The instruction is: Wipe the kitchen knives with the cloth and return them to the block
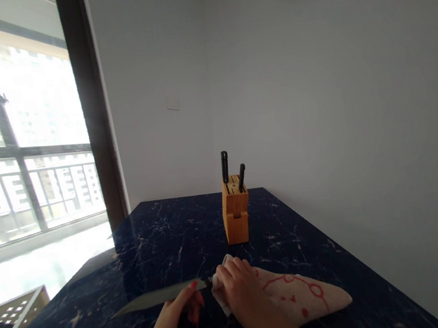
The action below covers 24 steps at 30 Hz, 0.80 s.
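A large knife [153,298] points its blade to the left above the dark table. My left hand [186,302] pinches the blade near its base, with the index finger and thumb on it. A pale cloth with a red pattern [301,292] is bunched around the knife's handle end, and my right hand [238,285] is wrapped over cloth and handle together. Most of the handle is hidden by the cloth. The loose part of the cloth trails off to the right, under my right forearm.
Beyond my hands, a wooden knife block [236,219] with two black-handled knives stands upright on the dark blue marbled table [172,238]. Walls rise behind and to the right. A chair [22,314] is at the lower left, near a large window.
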Motion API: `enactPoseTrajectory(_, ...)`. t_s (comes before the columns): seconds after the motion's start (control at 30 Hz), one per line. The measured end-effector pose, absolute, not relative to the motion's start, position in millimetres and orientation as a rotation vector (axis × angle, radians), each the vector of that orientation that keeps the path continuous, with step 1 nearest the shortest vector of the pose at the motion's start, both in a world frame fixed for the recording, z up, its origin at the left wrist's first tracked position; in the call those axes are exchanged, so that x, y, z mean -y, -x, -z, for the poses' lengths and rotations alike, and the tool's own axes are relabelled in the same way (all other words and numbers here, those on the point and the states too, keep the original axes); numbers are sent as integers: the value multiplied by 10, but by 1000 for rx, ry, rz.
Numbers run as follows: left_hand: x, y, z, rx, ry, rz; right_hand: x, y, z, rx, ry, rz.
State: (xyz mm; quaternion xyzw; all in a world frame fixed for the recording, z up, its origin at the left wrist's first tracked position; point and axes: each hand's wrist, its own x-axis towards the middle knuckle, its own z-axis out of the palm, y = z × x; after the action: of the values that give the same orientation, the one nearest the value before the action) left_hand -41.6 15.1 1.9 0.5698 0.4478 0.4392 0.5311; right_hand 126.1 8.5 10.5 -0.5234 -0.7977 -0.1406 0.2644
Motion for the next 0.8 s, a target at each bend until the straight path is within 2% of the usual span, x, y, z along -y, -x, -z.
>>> enactPoseTrajectory(0.23,-167,426,-54,-1036,-1407,-1072,-77,-1267,-122,2125,1438,298)
enactPoseTrajectory(0.47,-199,410,-47,-1098,-1203,-1393,-79,-1310,-108,2083,1352,175)
enactPoseTrajectory(0.8,-130,464,-170,-935,-1280,-1315,-87,-1320,-69,2150,1310,133)
